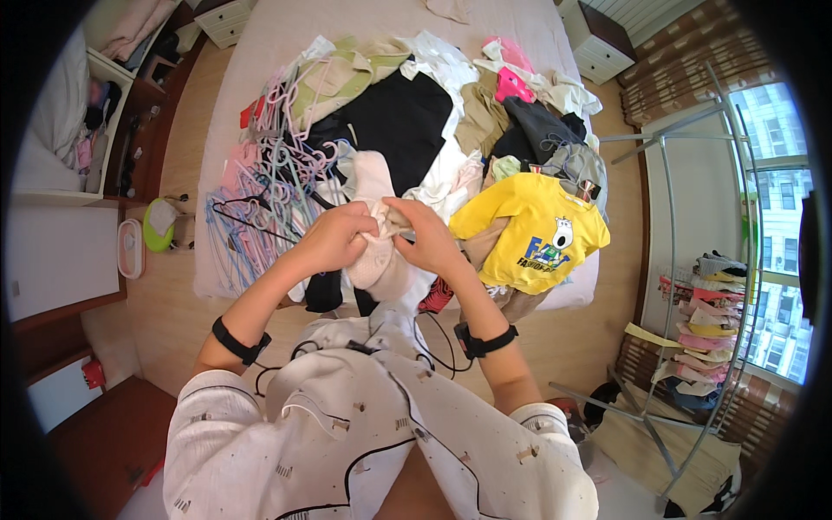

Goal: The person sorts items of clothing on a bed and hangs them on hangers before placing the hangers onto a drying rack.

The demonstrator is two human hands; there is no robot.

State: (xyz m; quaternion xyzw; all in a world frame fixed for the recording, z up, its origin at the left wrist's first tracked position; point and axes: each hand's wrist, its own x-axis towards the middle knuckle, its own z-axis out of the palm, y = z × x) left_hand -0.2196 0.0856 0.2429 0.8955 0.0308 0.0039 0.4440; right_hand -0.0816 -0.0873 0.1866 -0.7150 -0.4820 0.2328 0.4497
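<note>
What looks like a pair of off-white socks [381,270] is held up between my two hands, over the near edge of the bed. My left hand [336,236] is closed on its middle, with the fingers bunched into the fabric. From the other side my right hand [425,234] pinches the same bunched part with thumb and fingers. One soft end points away toward the clothes, and the other hangs below my hands. Just left of them is a heap of pastel plastic hangers [269,191]. To the right lies a yellow sweatshirt [529,230] with a cartoon print.
A bed [277,26] carries a pile of clothes, including a black garment [403,113] and a pink piece [513,85]. A metal drying rack [663,208] stands at right, near small hung clothes [711,325]. Open shelves [130,78] are at left. Dark cables [451,351] lie by my lap.
</note>
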